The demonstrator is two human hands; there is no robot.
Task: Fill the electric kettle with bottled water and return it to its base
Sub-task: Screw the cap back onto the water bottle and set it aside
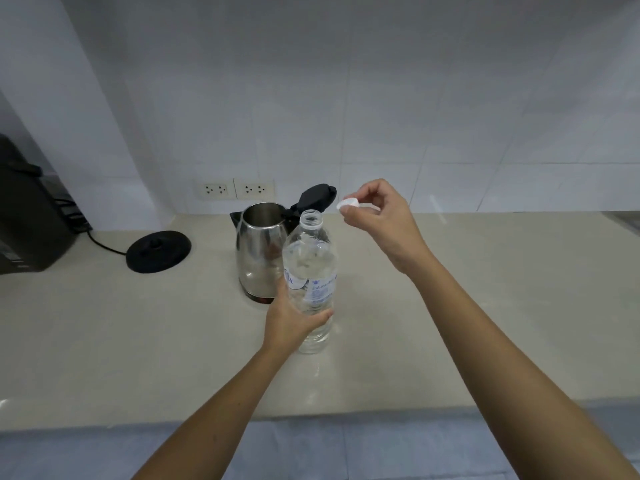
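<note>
A steel electric kettle (258, 251) stands on the beige counter (485, 306), off its base, with its black lid (317, 197) flipped up. The round black base (158, 250) lies to its left. In front of the kettle a clear water bottle (310, 258) stands upright with its neck uncapped. My left hand (294, 322) grips the bottle's lower half. Up and to the right of the bottle's mouth, my right hand (375, 216) pinches the white cap (348, 203) between its fingertips.
A black appliance (31, 216) sits at the far left, with the base's cord (104, 245) running toward it. Two wall sockets (235, 189) are behind the kettle. The counter's front edge (311, 415) runs below my forearms. A sink rim (623, 220) shows at far right.
</note>
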